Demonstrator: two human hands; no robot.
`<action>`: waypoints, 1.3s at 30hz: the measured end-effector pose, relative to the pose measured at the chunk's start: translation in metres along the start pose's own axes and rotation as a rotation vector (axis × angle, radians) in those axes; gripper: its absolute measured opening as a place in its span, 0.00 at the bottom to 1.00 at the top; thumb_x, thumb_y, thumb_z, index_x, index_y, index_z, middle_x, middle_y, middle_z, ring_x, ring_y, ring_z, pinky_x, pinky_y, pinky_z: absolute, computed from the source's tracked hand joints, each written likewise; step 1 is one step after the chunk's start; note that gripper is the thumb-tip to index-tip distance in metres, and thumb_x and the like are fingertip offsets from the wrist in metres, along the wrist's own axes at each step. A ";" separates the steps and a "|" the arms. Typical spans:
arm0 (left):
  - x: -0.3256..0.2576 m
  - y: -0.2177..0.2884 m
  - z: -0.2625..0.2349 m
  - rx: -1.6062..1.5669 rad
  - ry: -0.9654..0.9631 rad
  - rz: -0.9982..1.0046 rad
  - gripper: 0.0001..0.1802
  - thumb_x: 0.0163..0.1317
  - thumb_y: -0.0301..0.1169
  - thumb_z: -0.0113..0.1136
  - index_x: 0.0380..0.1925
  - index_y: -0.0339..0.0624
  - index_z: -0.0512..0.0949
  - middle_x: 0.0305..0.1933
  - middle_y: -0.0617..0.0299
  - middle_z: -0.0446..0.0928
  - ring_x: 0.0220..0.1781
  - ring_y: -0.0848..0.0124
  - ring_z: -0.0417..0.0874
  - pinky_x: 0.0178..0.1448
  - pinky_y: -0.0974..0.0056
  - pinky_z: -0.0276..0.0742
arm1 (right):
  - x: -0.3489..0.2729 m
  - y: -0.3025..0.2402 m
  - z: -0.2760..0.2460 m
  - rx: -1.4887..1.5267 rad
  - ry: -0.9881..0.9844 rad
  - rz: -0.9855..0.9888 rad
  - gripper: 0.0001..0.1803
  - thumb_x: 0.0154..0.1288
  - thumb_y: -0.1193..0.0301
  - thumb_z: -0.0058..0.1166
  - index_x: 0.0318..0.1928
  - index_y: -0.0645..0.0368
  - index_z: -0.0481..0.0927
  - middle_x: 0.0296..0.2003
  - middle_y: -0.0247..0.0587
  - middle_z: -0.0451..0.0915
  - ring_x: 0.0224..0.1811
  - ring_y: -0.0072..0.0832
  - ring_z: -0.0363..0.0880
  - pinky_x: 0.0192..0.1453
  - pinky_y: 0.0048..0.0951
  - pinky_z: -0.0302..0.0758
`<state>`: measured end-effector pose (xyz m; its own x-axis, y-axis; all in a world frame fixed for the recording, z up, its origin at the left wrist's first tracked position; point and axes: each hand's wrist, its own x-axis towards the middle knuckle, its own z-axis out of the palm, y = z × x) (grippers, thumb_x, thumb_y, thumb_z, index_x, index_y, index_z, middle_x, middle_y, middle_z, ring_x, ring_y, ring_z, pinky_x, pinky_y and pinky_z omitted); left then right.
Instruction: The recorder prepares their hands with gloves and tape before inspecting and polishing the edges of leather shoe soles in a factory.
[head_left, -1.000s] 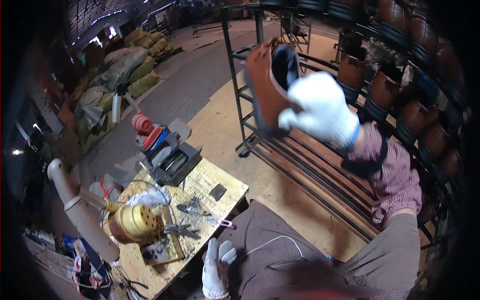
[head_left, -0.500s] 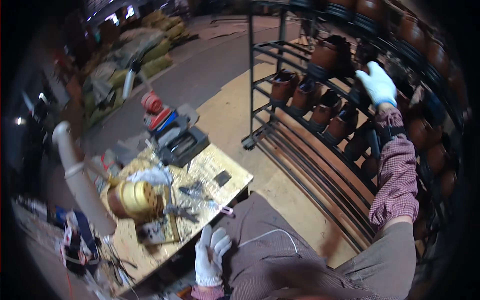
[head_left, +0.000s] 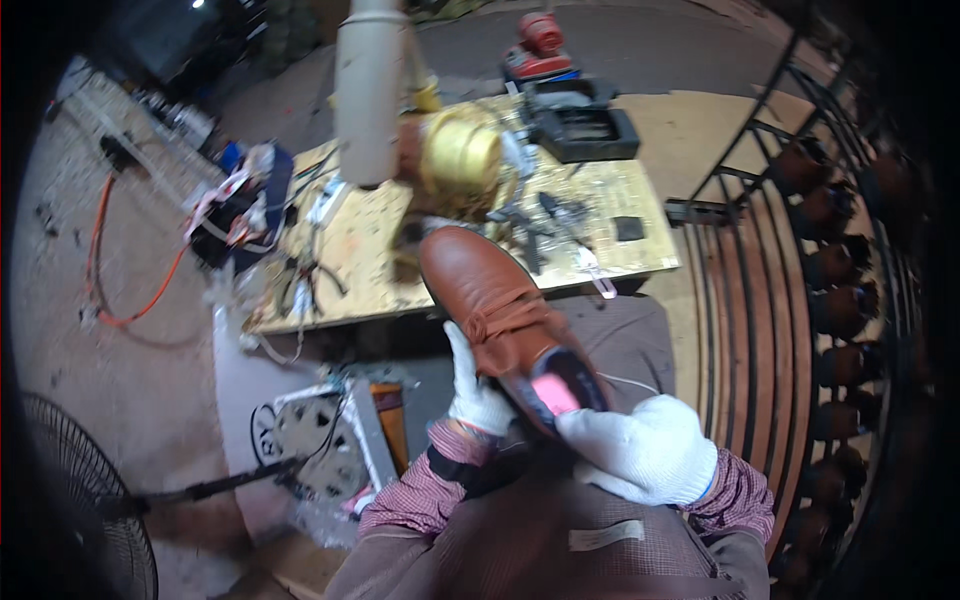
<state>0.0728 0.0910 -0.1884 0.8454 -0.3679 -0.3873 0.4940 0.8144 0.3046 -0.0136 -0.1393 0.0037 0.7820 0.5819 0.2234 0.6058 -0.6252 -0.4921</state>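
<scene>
A brown leather lace-up shoe (head_left: 482,283) is held over my lap, toe pointing up and to the left, opening toward me. Inside the opening lies a pink patch (head_left: 553,394). My left hand (head_left: 476,392), in a white knit glove, grips the shoe's left side; its thumb lies along the upper and the other fingers are hidden beneath. My right hand (head_left: 645,450), gloved likewise, is closed at the heel end, fingers at the rim of the opening beside the pink patch.
Ahead stands a wooden workbench (head_left: 370,255) with hand tools, a yellow-and-brown machine head (head_left: 455,155), a black tray (head_left: 585,130) and a thick pale pipe (head_left: 368,100). A shoe rack (head_left: 765,330) stands at right. A fan (head_left: 85,480) is at lower left.
My right hand has come back from the rack on the right and now holds a brown shoe. My left hand has closed on the shoe too. The view has turned left.
</scene>
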 end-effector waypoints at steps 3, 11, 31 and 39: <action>0.010 0.042 -0.064 -0.187 -0.368 0.015 0.47 0.76 0.73 0.52 0.78 0.49 0.70 0.74 0.50 0.79 0.72 0.47 0.82 0.77 0.38 0.80 | 0.012 0.022 0.024 0.148 0.145 -0.131 0.32 0.70 0.58 0.71 0.69 0.62 0.84 0.50 0.48 0.91 0.33 0.38 0.90 0.34 0.33 0.82; 0.098 0.117 -0.132 -0.132 -0.227 0.245 0.42 0.79 0.65 0.56 0.81 0.48 0.69 0.80 0.54 0.75 0.77 0.50 0.80 0.81 0.43 0.77 | -0.003 0.038 0.041 -0.021 0.226 0.199 0.32 0.73 0.55 0.69 0.69 0.61 0.84 0.61 0.56 0.89 0.50 0.50 0.93 0.50 0.40 0.85; 0.003 0.112 0.041 0.270 0.073 0.392 0.47 0.83 0.68 0.45 0.85 0.44 0.62 0.84 0.53 0.69 0.82 0.54 0.74 0.86 0.46 0.70 | 0.002 0.044 0.063 -0.023 0.112 0.268 0.30 0.63 0.67 0.74 0.66 0.62 0.85 0.61 0.54 0.88 0.54 0.49 0.91 0.53 0.42 0.85; 0.031 0.144 0.052 0.477 0.350 0.726 0.46 0.84 0.57 0.56 0.89 0.45 0.52 0.85 0.53 0.67 0.80 0.59 0.73 0.84 0.52 0.69 | -0.028 0.050 0.076 -0.005 0.130 0.470 0.31 0.63 0.67 0.74 0.66 0.61 0.86 0.61 0.54 0.88 0.53 0.50 0.90 0.57 0.44 0.84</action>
<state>0.1812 0.1739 -0.1117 0.9086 0.3777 -0.1784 -0.0344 0.4932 0.8692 -0.0161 -0.1477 -0.0909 0.9827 0.1667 0.0810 0.1832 -0.8071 -0.5612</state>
